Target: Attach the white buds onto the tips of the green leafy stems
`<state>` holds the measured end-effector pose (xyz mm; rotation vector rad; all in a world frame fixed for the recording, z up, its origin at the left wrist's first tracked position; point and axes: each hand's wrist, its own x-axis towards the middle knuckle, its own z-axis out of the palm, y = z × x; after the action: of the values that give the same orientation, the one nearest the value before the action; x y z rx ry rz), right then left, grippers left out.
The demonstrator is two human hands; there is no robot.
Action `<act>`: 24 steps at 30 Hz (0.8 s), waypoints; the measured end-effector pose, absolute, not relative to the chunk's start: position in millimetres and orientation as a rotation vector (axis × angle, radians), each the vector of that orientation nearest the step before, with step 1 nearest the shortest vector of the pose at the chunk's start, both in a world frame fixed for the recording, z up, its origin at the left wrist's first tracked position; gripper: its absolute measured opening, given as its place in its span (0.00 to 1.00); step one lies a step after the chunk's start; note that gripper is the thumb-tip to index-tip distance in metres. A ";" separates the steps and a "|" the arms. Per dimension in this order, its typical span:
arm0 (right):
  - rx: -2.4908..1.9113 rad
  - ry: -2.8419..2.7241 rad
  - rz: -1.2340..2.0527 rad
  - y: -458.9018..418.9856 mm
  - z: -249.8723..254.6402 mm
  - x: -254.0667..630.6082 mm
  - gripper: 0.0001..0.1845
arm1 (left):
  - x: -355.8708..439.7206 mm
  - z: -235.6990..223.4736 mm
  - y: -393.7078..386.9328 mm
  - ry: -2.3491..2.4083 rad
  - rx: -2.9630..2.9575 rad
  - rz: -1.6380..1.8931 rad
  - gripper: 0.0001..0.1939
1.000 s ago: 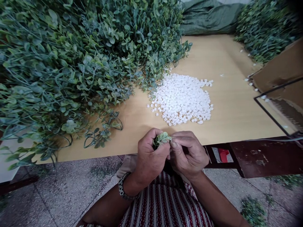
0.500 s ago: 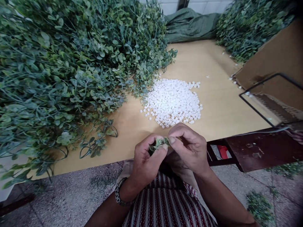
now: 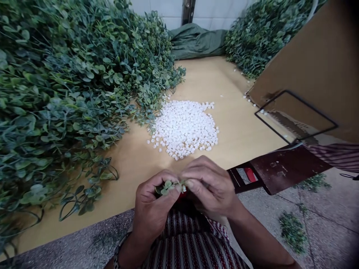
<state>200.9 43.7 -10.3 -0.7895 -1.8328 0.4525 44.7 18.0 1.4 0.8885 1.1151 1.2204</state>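
In the head view, my left hand (image 3: 153,201) pinches a small sprig of artificial green leaves (image 3: 167,186) between thumb and fingers, in front of the table's near edge. My right hand (image 3: 210,185) is closed at the sprig's right end, its thumb and fingertips meeting those of the left. A tiny white piece (image 3: 184,188) shows between the two thumbs; it looks like the pieces in the white heap, and how it sits on the stem is hidden. Just beyond my hands lies that heap of small white plastic pieces (image 3: 185,127) on the table.
Artificial foliage (image 3: 70,82) is piled across the left of the wooden table (image 3: 235,123). More foliage (image 3: 258,37) stands at the back right, near a green cloth (image 3: 199,41). A cardboard sheet (image 3: 305,71) and black wire frame (image 3: 297,112) are at right. A maroon stool (image 3: 283,168) stands below.
The view has shifted, so the table things sit farther left. The sprig lies flatter between my hands, and a tiny white piece now shows at its right end.
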 end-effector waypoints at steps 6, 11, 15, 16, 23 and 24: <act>-1.255 -1.945 0.043 69.0 -14.8 265.3 0.07 | 46.7 -1.4 23.2 1.117 0.768 1.290 0.02; -1.300 -2.079 0.033 74.8 -23.7 272.9 0.08 | 47.4 -0.9 21.6 1.119 0.718 1.248 0.03; -1.287 -2.087 0.076 73.2 -26.5 264.0 0.07 | 51.8 3.7 20.1 1.125 0.710 1.265 0.04; -1.277 -2.083 0.096 72.6 -26.4 262.6 0.07 | 53.1 4.4 20.3 1.123 0.705 1.271 0.04; -1.293 -1.985 0.293 70.1 -19.3 262.9 0.07 | 55.4 0.6 25.3 1.034 0.701 1.229 0.04; -1.320 -1.994 0.302 70.2 -18.5 262.8 0.07 | 55.9 0.1 26.1 1.032 0.695 1.233 0.04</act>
<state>262.8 70.2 -18.5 -1.3199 -1.9940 0.3022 55.9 26.1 0.1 0.6949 1.0315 1.2335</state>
